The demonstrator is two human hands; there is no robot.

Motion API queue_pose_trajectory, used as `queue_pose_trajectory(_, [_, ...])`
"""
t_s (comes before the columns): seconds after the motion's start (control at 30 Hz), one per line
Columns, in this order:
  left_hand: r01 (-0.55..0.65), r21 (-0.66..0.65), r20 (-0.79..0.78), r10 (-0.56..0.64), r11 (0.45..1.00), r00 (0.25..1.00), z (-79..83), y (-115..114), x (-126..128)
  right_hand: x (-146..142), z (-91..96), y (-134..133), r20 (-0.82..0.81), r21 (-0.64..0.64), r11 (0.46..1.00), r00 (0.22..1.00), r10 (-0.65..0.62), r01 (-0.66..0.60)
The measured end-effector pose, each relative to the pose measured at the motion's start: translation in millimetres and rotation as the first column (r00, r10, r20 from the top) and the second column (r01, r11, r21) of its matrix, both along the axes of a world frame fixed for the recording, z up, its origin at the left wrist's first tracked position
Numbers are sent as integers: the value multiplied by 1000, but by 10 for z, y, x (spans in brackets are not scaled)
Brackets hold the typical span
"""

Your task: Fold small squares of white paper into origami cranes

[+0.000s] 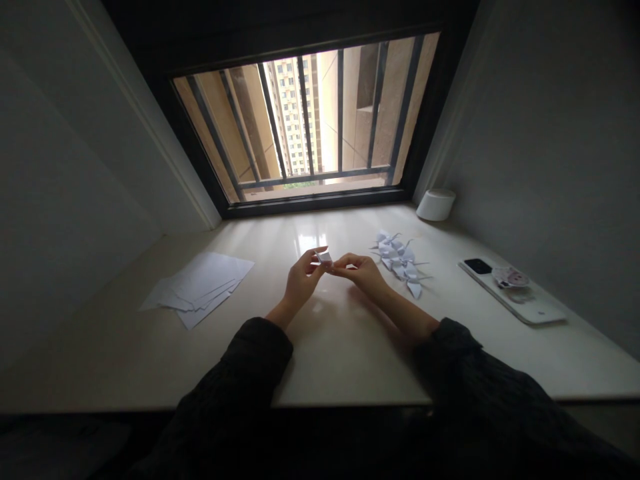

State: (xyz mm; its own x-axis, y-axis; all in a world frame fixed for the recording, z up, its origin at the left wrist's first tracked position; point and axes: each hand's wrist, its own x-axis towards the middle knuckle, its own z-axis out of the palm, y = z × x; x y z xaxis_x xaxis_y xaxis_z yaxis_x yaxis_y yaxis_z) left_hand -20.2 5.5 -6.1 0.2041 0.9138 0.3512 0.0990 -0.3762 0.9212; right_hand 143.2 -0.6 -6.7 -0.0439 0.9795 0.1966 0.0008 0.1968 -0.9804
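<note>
A person's left hand point(303, 281) and right hand point(363, 275) close on a small folded white paper piece point(324, 257), fingertips pinching it above a pale tabletop point(340, 360). A cluster of white paper cranes point(400, 263) lies just right of the hands, loose white sheets point(200, 287) to the left, and a smartphone point(510, 293) farther right.

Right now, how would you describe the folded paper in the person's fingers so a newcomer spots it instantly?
Below the barred window, on the pale counter, the left hand and right hand meet. At their fingertips sits a small white folded paper, the only one held, unlike the paper cranes lying to the right.
</note>
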Motion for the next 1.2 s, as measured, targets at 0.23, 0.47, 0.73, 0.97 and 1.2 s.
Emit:
queue_pose_trajectory(0.23, [59,-4,-22,-59,998,998,16,48,-43,30,-8,23,15,-40,997,998,60,-59])
queue_pose_trajectory(0.47, [85,-26,-18,-85,996,996,55,45,-54,39,-16,38,24,-17,998,998,61,-60])
queue_pose_trajectory(0.73, [123,-18,-8,-123,992,992,77,50,-68,42,34,11,6,-7,996,996,88,-88])
queue_pose_trajectory(0.97, [154,-38,-10,-155,987,988,78,62,-86,33,29,-11,-12,21,997,997,79,-79])
queue_pose_trajectory(1.2, [173,-20,-35,-173,985,984,115,59,-107,16,63,-44,22,82,996,999,41,-42])
